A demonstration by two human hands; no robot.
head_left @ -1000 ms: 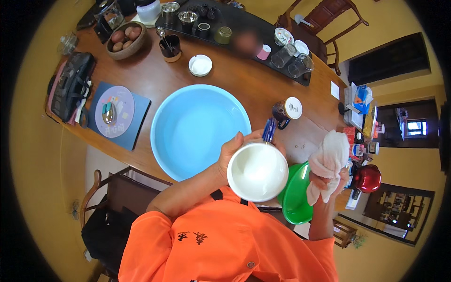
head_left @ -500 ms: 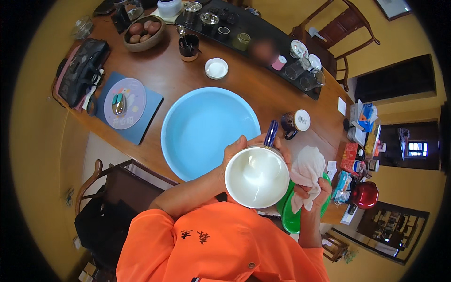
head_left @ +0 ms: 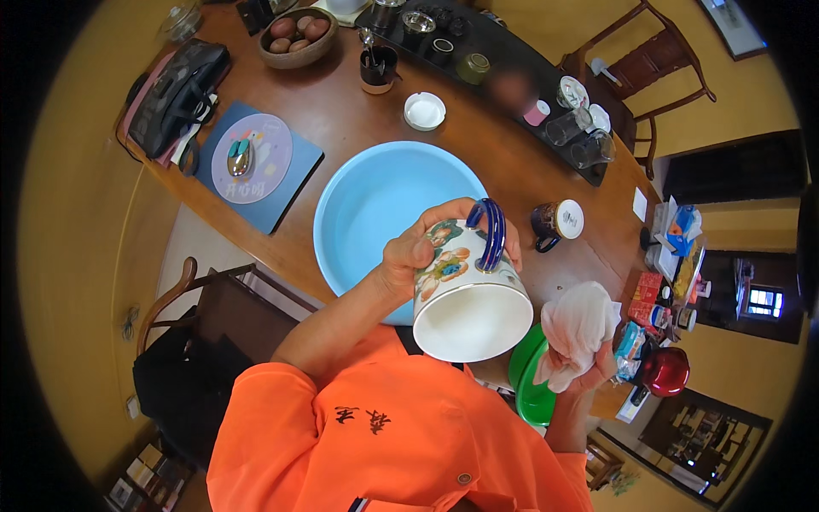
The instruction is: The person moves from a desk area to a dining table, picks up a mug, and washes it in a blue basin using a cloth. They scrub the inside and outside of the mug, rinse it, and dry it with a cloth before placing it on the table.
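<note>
A white mug with a floral pattern (head_left: 445, 271) and a blue handle is tilted, its mouth toward me. My left hand (head_left: 408, 259) is wrapped round its base end, thumb on the near side and fingertips showing beyond the handle. To its right, my right hand (head_left: 589, 373) grips a bunched white cloth (head_left: 582, 324), apart from the mug. Behind the mug sits a light blue basin (head_left: 345, 200). A dark patterned mug (head_left: 546, 224) stands upside down on the table, its white base up. Below the cloth is a green tub (head_left: 529, 388), partly hidden.
On the wooden table (head_left: 341, 119) are a white ashtray (head_left: 424, 111), a bowl (head_left: 294, 58) of round brown items, a blue mat (head_left: 290, 183) and a dark bag (head_left: 175, 98). A black tray (head_left: 520, 128) with glassware lies at the back. A chair (head_left: 230, 303) stands at left.
My left hand has tipped the mug so its patterned side and handle now show. The right hand has moved slightly right with the cloth. The whole view has shifted a little.
</note>
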